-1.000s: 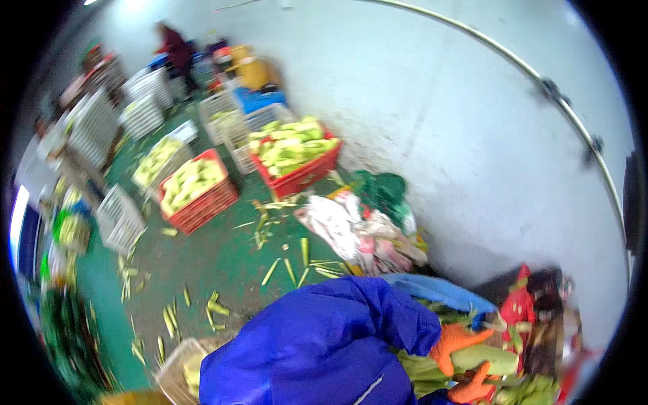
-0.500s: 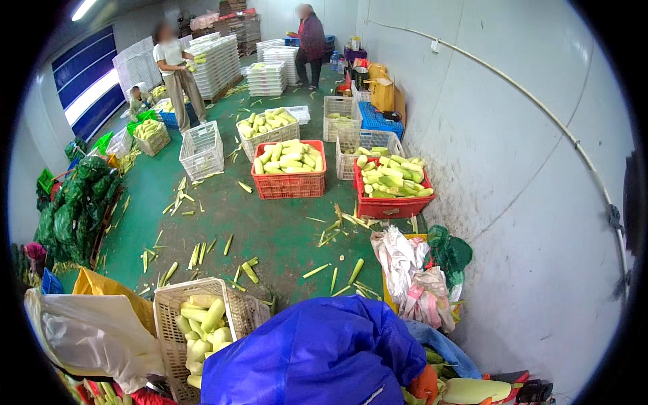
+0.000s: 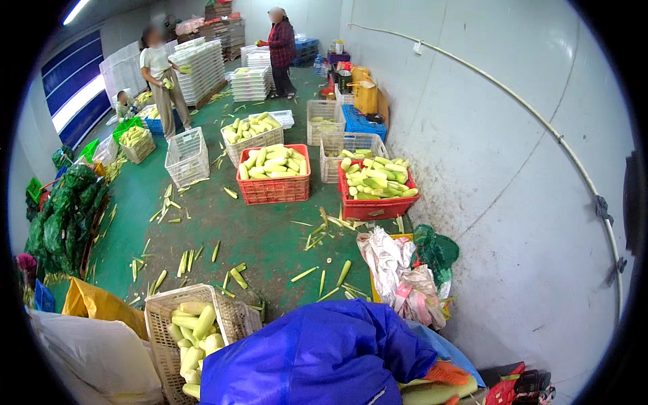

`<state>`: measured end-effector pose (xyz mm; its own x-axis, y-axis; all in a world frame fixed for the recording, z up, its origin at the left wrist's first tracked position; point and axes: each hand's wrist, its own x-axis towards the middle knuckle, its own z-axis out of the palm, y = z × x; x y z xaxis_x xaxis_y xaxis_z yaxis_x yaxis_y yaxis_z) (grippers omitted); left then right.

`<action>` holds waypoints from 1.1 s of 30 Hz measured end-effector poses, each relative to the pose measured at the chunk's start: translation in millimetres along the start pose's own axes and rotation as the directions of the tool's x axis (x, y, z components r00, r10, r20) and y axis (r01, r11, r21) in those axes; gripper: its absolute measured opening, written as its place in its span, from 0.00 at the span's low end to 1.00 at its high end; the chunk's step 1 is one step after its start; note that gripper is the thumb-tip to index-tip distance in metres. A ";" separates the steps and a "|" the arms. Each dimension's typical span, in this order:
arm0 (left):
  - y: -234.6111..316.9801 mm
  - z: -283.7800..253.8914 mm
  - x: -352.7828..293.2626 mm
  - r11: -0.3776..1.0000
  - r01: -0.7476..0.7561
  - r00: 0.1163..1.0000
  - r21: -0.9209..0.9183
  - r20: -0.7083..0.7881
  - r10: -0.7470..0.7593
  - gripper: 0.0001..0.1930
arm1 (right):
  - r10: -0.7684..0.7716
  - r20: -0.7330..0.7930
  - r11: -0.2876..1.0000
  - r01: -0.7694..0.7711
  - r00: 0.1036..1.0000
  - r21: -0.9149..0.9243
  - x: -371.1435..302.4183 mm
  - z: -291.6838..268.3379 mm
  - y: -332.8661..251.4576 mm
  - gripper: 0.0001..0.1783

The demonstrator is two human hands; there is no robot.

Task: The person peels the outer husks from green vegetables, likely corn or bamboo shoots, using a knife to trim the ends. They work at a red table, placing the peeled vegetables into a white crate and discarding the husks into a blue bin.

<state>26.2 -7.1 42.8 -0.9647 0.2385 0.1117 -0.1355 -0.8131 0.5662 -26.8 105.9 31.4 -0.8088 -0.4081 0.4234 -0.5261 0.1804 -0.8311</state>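
A blue sleeve (image 3: 304, 354) fills the lower middle, reaching across to the right. At its end, my left hand (image 3: 447, 372) in an orange glove lies closed over a pale green ear of corn (image 3: 439, 391), its husk still on. The fingertips are partly hidden. A small orange patch shows below the ear at the lower edge; whether it is my right hand I cannot tell. Left of the sleeve stands a beige crate (image 3: 156, 322) with several similar ears (image 3: 196, 337) in it. Blue cloth (image 3: 466, 354) lies just past the glove.
Two red crates (image 3: 275, 191) (image 3: 379, 208) and a beige crate (image 3: 253, 143) hold more ears. Husk strips (image 3: 304, 273) litter the green floor. White and pink sacks (image 3: 388, 260) lie by the right wall. Two standing people (image 3: 162, 74) (image 3: 282, 50) are near stacked white trays (image 3: 202, 67).
The view has shifted, so the room sits farther left. My gloved hand now lies over the ear, farther right along it. The person in white now holds ears in both hands.
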 end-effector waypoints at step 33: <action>45.2 -2.7 21.2 0.752 0.139 0.990 0.644 -0.105 -0.094 0.28 | 0.663 0.237 0.455 -0.633 0.710 0.626 -98.8 -33.5 -28.7 0.24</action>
<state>-0.9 -40.2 68.6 -0.9661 0.2566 -0.0281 -0.0909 -0.2365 0.9674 59.4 171.0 25.5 -0.8611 -0.3818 -0.3359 0.4375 -0.2195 -0.8720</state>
